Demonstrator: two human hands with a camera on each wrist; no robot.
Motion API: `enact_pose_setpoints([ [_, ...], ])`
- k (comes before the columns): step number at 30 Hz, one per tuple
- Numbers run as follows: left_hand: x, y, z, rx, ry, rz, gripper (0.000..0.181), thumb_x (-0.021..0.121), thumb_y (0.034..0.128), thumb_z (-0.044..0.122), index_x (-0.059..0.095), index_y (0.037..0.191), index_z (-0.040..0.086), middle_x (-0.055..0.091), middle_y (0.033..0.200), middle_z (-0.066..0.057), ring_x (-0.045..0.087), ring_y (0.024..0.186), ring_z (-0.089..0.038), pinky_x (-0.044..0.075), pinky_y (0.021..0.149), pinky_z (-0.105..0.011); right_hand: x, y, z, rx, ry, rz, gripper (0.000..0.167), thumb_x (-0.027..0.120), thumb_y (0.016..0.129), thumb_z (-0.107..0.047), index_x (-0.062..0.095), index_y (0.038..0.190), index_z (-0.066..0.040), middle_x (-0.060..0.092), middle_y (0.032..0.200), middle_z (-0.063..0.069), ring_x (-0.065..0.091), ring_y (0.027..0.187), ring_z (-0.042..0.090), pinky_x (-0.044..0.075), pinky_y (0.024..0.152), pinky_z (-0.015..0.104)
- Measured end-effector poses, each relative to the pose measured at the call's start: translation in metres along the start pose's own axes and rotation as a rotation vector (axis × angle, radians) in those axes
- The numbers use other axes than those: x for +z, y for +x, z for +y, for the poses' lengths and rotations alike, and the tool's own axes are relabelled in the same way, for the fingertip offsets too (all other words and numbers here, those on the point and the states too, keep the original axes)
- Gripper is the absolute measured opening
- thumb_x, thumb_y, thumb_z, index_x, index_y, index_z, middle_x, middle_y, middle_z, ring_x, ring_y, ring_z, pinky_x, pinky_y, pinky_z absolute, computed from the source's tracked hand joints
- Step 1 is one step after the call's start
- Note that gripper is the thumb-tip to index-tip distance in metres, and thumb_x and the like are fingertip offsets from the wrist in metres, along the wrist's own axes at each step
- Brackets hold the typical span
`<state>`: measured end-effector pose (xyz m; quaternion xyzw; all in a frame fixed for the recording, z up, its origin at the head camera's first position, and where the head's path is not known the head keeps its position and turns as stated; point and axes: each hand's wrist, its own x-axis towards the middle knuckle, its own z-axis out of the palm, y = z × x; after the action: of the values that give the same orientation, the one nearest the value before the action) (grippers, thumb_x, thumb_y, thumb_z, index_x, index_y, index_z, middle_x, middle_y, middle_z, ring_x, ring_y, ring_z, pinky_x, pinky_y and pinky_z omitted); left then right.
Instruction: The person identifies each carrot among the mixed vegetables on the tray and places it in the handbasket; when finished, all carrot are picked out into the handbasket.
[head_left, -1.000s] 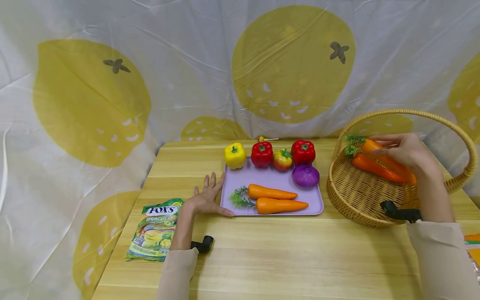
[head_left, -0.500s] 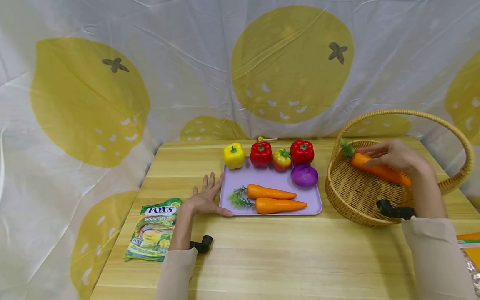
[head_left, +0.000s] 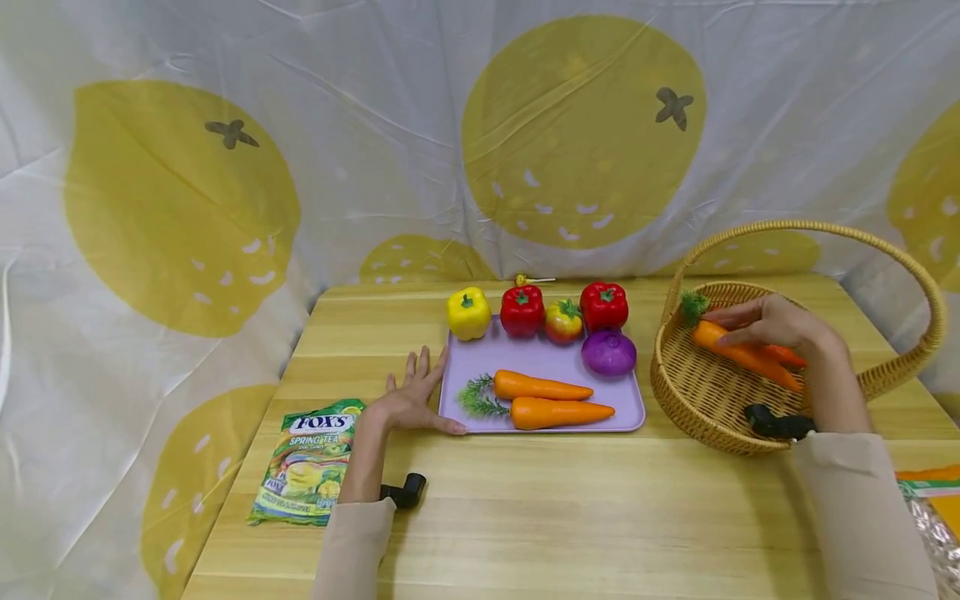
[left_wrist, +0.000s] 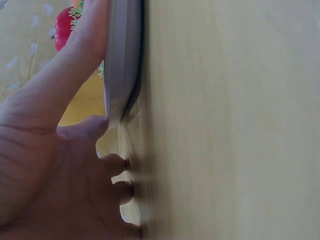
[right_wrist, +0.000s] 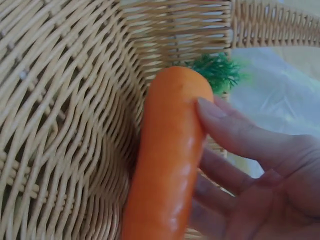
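Observation:
In the head view my right hand [head_left: 780,323] reaches into the wicker basket [head_left: 678,400] and holds a carrot [head_left: 738,354] with a green leafy top. The right wrist view shows my thumb on the thick end of this carrot [right_wrist: 167,160] and fingers on its far side. Part of another carrot [head_left: 786,357] shows behind it in the basket. My left hand [head_left: 408,404] lies with spread fingers at the left edge of the lilac tray [head_left: 480,350], touching its rim. Two carrots [head_left: 542,386] lie side by side on that tray.
A yellow pepper [head_left: 468,313], two red peppers [head_left: 522,311], a red-yellow fruit [head_left: 563,321] and a purple onion [head_left: 609,352] line the tray's back and right. A lollipop [head_left: 536,279] lies behind. A candy bag [head_left: 307,462] is at left, an orange packet [head_left: 933,483] at right.
My right hand has moved left and down within the basket, bringing the carrot toward the basket's left side in front of the other carrot. My left hand has stayed on the tray's edge.

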<state>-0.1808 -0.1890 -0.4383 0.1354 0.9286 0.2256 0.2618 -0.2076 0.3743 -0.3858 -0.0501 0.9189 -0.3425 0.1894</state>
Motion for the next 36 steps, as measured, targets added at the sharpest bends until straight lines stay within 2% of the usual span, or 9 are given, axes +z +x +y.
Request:
enact_pose_setpoints([
  [5, 0.0, 0.0, 0.001, 0.003, -0.002, -0.002, 0.138, 0.086, 0.0746, 0.062, -0.007, 0.167, 0.022, -0.024, 0.17, -0.021, -0.024, 0.158, -0.043, -0.01, 0.12, -0.077, 0.003, 0.004, 0.006, -0.011, 0.021, -0.033, 0.057, 0.078, 0.093, -0.025, 0.061, 0.142, -0.001, 0.053, 0.15, 0.024, 0.034, 0.148, 0.051, 0.046, 0.111, 0.051],
  [9, -0.001, 0.001, 0.0, 0.002, 0.0, 0.001, 0.138, 0.086, 0.0746, 0.061, -0.007, 0.167, 0.022, -0.024, 0.17, -0.022, -0.023, 0.158, -0.043, -0.01, 0.12, -0.077, 0.005, 0.006, 0.009, -0.006, 0.031, -0.025, 0.057, 0.079, 0.092, -0.025, 0.061, 0.141, -0.001, 0.057, 0.147, 0.022, 0.036, 0.147, 0.049, 0.05, 0.102, 0.024],
  [12, -0.001, 0.0, 0.0, -0.001, 0.001, 0.001, 0.137, 0.087, 0.0747, 0.061, -0.007, 0.167, 0.022, -0.024, 0.17, -0.021, -0.024, 0.158, -0.043, -0.01, 0.12, -0.077, 0.005, 0.006, 0.01, -0.003, 0.025, -0.021, 0.058, 0.079, 0.092, -0.026, 0.061, 0.142, -0.003, 0.058, 0.146, 0.021, 0.037, 0.146, 0.048, 0.049, 0.099, 0.022],
  [16, -0.001, 0.0, 0.001, 0.001, 0.007, -0.002, 0.137, 0.087, 0.0752, 0.06, -0.007, 0.167, 0.022, -0.025, 0.17, -0.021, -0.024, 0.158, -0.042, -0.01, 0.12, -0.076, 0.005, 0.005, 0.012, 0.002, 0.019, -0.025, 0.059, 0.079, 0.091, -0.026, 0.061, 0.142, -0.002, 0.058, 0.146, 0.021, 0.035, 0.147, 0.049, 0.042, 0.112, 0.051],
  [20, -0.002, 0.0, 0.001, 0.001, 0.014, -0.003, 0.137, 0.086, 0.0754, 0.061, -0.007, 0.167, 0.022, -0.024, 0.17, -0.021, -0.024, 0.158, -0.043, -0.01, 0.12, -0.076, 0.005, 0.006, 0.014, 0.006, 0.028, -0.02, 0.059, 0.081, 0.09, -0.026, 0.062, 0.14, -0.002, 0.064, 0.141, 0.016, 0.037, 0.146, 0.048, 0.048, 0.101, 0.026],
  [24, -0.002, 0.0, 0.001, -0.001, 0.017, -0.002, 0.137, 0.086, 0.0753, 0.061, -0.007, 0.167, 0.022, -0.024, 0.17, -0.021, -0.024, 0.158, -0.043, -0.009, 0.12, -0.077, 0.006, 0.008, 0.015, -0.003, 0.048, -0.016, 0.057, 0.082, 0.089, -0.025, 0.064, 0.139, -0.002, 0.067, 0.137, 0.011, 0.039, 0.144, 0.045, 0.043, 0.085, 0.006],
  [29, -0.002, 0.0, 0.0, 0.001, 0.015, -0.001, 0.137, 0.086, 0.0748, 0.062, -0.007, 0.167, 0.022, -0.024, 0.17, -0.022, -0.023, 0.158, -0.043, -0.009, 0.12, -0.077, 0.006, 0.009, 0.016, -0.004, 0.05, -0.013, 0.057, 0.082, 0.089, -0.024, 0.064, 0.139, -0.003, 0.071, 0.132, 0.001, 0.039, 0.144, 0.043, 0.043, 0.084, 0.005],
  [33, -0.001, 0.001, 0.0, 0.003, 0.015, 0.0, 0.137, 0.086, 0.0746, 0.062, -0.007, 0.167, 0.023, -0.023, 0.17, -0.022, -0.023, 0.158, -0.043, -0.009, 0.12, -0.077, 0.005, 0.008, 0.015, 0.002, 0.042, -0.017, 0.057, 0.082, 0.089, -0.025, 0.065, 0.139, -0.004, 0.072, 0.131, -0.001, 0.04, 0.145, 0.044, 0.049, 0.093, 0.016],
  [36, -0.001, 0.001, -0.001, 0.002, 0.017, 0.0, 0.137, 0.086, 0.0746, 0.063, -0.008, 0.167, 0.023, -0.023, 0.17, -0.022, -0.023, 0.158, -0.043, -0.009, 0.12, -0.077, 0.005, 0.006, 0.013, 0.014, 0.058, -0.014, 0.057, 0.083, 0.088, -0.028, 0.066, 0.138, -0.006, 0.073, 0.129, -0.006, 0.052, 0.139, 0.032, 0.05, 0.095, 0.021],
])
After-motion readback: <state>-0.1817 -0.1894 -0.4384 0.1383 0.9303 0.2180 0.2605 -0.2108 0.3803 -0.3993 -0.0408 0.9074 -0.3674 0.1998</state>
